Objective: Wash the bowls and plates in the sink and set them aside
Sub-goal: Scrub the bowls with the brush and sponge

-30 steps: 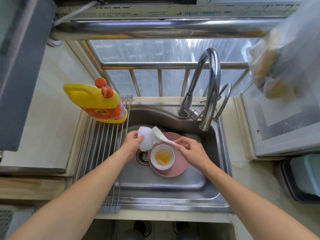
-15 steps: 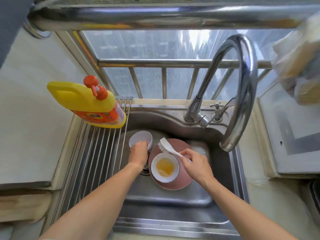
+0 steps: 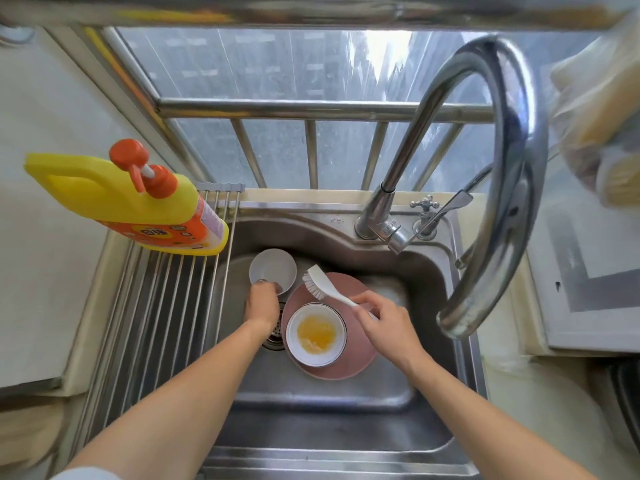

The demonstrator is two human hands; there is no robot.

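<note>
Two hands are working in the sink: the left hand is gripping a small white bowl, the right hand is pinching a brush over the pink plate carrying a yolk-smeared bowl; the faucet is arching overhead.

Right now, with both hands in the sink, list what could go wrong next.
1. The left hand grips the small white bowl only at its near rim; if wet, it may slip and knock the steel sink.
2. The dirty bowl with yellow residue sits on the pink plate; scrubbing there with the brush held by the right hand could slide it.
</note>
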